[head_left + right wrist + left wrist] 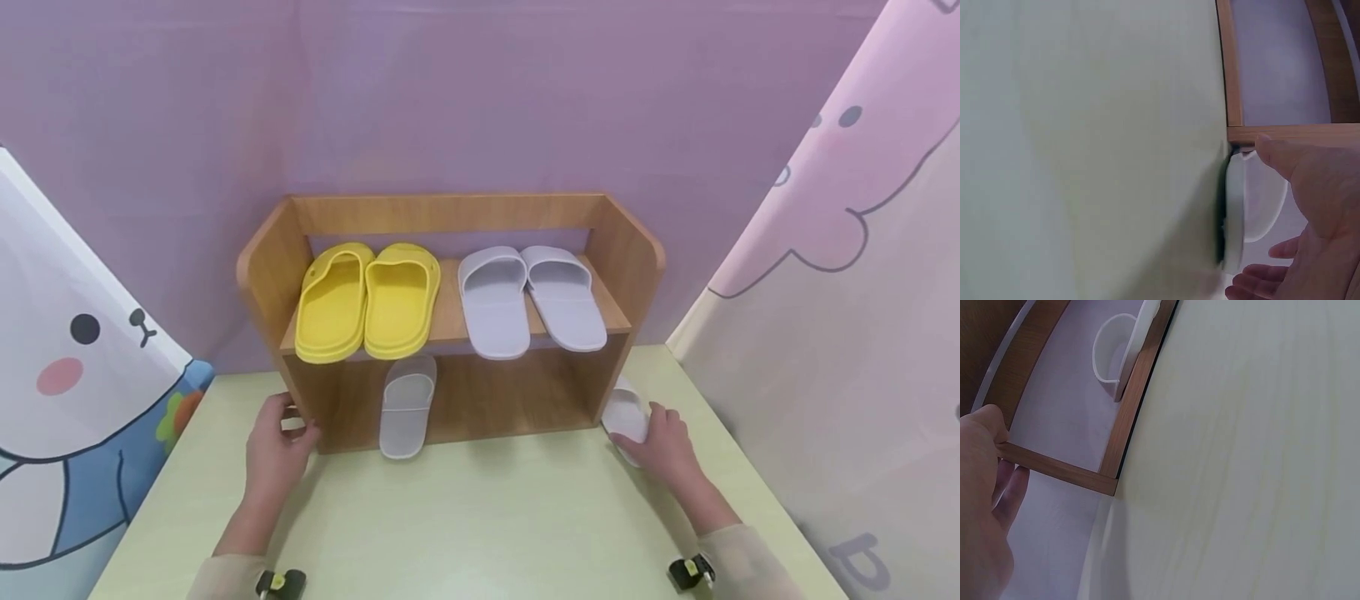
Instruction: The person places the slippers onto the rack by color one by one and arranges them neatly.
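My left hand (pixel 276 450) pinches the lower left side panel of a wooden shoe rack (pixel 442 212). In the left wrist view, its thumb lies on one side of that panel and its fingers on the other. My right hand (pixel 666 446) is beside the rack's right end, at a white slipper (pixel 626 412) lying on the table. The right wrist view has the thumb at the rack's side panel, while the other fingers spread out past the slipper (pixel 1235 212). On the bottom shelf, left of centre, sits another white slipper (pixel 407 408).
A yellow pair of clogs (pixel 397 308) stands on the upper shelf's left half, a pale lilac pair of slippers (pixel 497 312) on its right. The pale table (pixel 465 525) stretches in front. A purple cloth (pixel 450 100) hangs behind, with printed cloths on both sides.
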The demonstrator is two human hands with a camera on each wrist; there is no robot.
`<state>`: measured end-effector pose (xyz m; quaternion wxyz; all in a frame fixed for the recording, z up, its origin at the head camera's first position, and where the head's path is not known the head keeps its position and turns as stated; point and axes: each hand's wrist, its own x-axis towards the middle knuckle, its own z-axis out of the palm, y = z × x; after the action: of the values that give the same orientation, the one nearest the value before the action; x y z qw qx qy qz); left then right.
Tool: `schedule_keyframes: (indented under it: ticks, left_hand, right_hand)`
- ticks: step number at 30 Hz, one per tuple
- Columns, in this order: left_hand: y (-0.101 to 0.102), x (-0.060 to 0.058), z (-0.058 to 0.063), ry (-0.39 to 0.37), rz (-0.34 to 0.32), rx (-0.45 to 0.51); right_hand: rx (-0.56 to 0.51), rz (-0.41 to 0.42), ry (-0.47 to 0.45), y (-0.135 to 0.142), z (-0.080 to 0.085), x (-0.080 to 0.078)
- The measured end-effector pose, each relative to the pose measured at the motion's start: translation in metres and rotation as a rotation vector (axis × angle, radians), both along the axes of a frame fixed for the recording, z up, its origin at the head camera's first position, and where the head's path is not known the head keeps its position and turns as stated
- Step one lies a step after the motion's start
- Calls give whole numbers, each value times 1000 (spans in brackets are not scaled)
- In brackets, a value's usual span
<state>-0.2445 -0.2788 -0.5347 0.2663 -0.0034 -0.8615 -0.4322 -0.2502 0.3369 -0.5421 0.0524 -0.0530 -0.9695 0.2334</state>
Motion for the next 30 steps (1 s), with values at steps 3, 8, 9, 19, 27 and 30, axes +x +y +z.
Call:
schedule_keyframes:
  ticks: [3,8,9,19,27,30]
  left_hand:
    - [0,-1,0,-3,-3,-8]
    - [-1,-2,-2,-17,0,-6]
    - [-1,-2,-2,-18,-1,-5]
    - [-2,-3,-2,-30,-11,-12]
    - [-3,-3,-2,-21,-16,-12]
    - [-3,-2,-1,-24,-19,-14]
  right_hand:
    - [2,-12,-6,2,-6,1]
    - [-6,-21,-17,3,-11,2]
    - [-15,-20,-23,3,-11,2]
    - [-62,-12,-67,4,-13,1]
    - [-32,15,-71,5,-12,-1]
    - [-34,25,-70,5,-12,-2]
